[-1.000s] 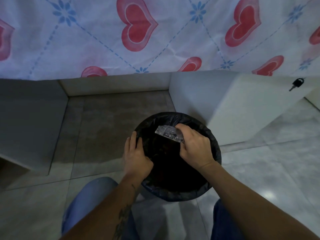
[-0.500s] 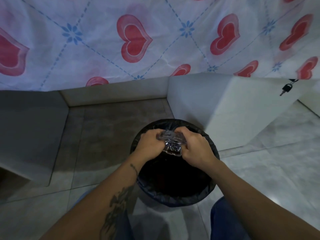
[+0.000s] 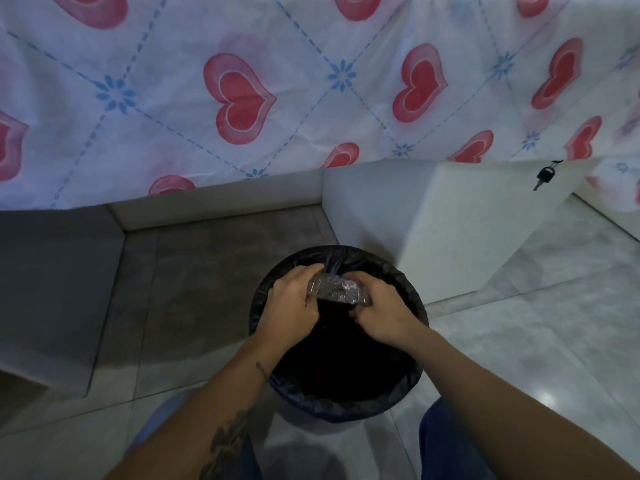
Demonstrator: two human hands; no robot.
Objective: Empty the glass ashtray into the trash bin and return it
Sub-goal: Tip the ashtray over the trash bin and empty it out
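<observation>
A clear glass ashtray (image 3: 337, 289) is tipped over the mouth of a round trash bin (image 3: 266, 296) lined with a black bag, standing on the floor below me. My left hand (image 3: 292, 308) grips the ashtray's left side and my right hand (image 3: 384, 315) grips its right side. Both hands hover over the far half of the bin opening. The bin's inside is dark and its contents cannot be made out.
A white cabinet (image 3: 450, 237) with a key (image 3: 543, 176) in its lock stands just right of the bin. A heart-patterned cloth (image 3: 242, 98) hangs behind. A grey panel (image 3: 52, 289) lies to the left, and my knees (image 3: 446, 445) flank the bin.
My left hand left the bin's rim and took hold of the ashtray's left side. The ashtray now sits between both hands, slightly farther over the bin.
</observation>
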